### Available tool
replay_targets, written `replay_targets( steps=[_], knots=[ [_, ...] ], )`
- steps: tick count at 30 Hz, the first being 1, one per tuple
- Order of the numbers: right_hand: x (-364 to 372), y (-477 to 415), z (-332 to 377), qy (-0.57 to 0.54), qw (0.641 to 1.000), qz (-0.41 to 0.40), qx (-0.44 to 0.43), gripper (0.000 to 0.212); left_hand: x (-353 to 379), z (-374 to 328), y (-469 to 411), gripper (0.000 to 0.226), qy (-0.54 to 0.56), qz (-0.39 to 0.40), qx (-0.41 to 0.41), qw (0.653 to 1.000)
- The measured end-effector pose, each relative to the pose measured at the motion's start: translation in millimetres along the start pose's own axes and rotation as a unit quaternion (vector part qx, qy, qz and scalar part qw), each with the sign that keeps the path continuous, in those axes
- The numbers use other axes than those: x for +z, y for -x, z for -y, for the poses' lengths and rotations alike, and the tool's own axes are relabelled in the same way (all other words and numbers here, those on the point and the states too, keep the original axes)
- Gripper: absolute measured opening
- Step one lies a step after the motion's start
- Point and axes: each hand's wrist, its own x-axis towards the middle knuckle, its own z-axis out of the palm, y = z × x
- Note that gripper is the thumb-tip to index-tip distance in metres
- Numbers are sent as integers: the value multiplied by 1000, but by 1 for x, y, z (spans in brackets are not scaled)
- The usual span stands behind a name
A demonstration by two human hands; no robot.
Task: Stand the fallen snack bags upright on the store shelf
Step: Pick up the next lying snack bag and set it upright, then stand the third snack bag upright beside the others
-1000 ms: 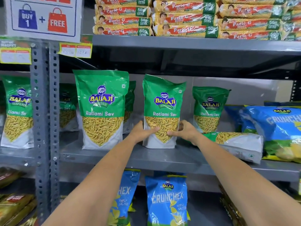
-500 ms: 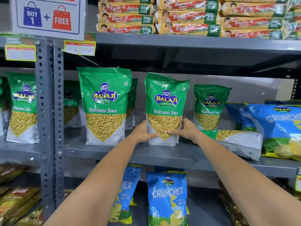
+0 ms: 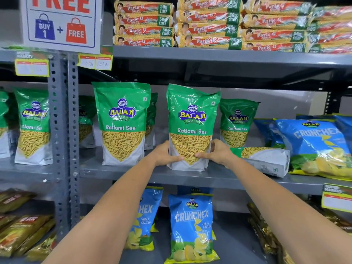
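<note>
A green Ratlami Sev bag (image 3: 192,119) stands upright on the grey middle shelf (image 3: 133,173). My left hand (image 3: 163,153) grips its lower left side and my right hand (image 3: 215,151) grips its lower right side, thumbs across the front. Just right of it another green Sev bag (image 3: 264,159) lies flat on its side on the shelf. A second upright Sev bag (image 3: 122,122) stands to the left, and a smaller-looking one (image 3: 238,122) stands further back on the right.
Blue Crunchex bags (image 3: 314,145) lean at the right end of the shelf and more (image 3: 191,227) stand on the shelf below. Biscuit packs (image 3: 207,23) are stacked on the top shelf. A perforated grey upright (image 3: 62,130) divides the bays on the left.
Both hands have stayed on the lower sides of the middle Sev bag, which stands straighter and closer to the shelf's front edge. The view has shifted slightly.
</note>
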Motion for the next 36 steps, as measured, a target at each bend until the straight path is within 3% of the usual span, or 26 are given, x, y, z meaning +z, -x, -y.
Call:
replay_targets(
  steps=[5, 10, 14, 17, 19, 21, 24, 28, 31, 34, 36],
  knots=[
    [0, 7, -2, -6, 1000, 5, -17, 73, 7, 2, 6, 76, 1, -17, -3, 1000],
    [2, 7, -2, -20, 1000, 8, -14, 76, 20, 2, 8, 81, 36, -51, -18, 998],
    [-3, 1, 0, -13, 999, 46, 4, 83, 34, 0, 12, 86, 58, -132, -1, 990],
    [-14, -4, 2, -6, 998, 66, 16, 91, 40, -6, 14, 98, 47, -294, 66, 952],
    [-26, -6, 4, 4, 998, 61, 18, 102, 39, -14, 15, 90, -15, -388, 146, 910],
    [-40, -10, 5, -1, 998, 57, 14, 106, 40, -30, 16, 78, -88, -420, 231, 873],
    [-62, -19, 3, -56, 997, 43, 10, 87, 54, -54, 14, 62, -117, -399, 313, 854],
    [-92, -25, -11, -96, 995, -20, -4, 48, 91, -83, 8, 48, -78, -380, 352, 852],
    [-119, -30, -29, -44, 997, -60, -13, 26, 121, -107, 1, 42, -27, -295, 268, 917],
    [-142, -37, -47, 54, 994, -92, -16, 37, 139, -131, -16, 45, 33, -172, 54, 983],
    [-152, -39, -56, 119, 988, -95, -21, 34, 142, -145, -27, 60, 127, -74, -78, 986]
  ],
)
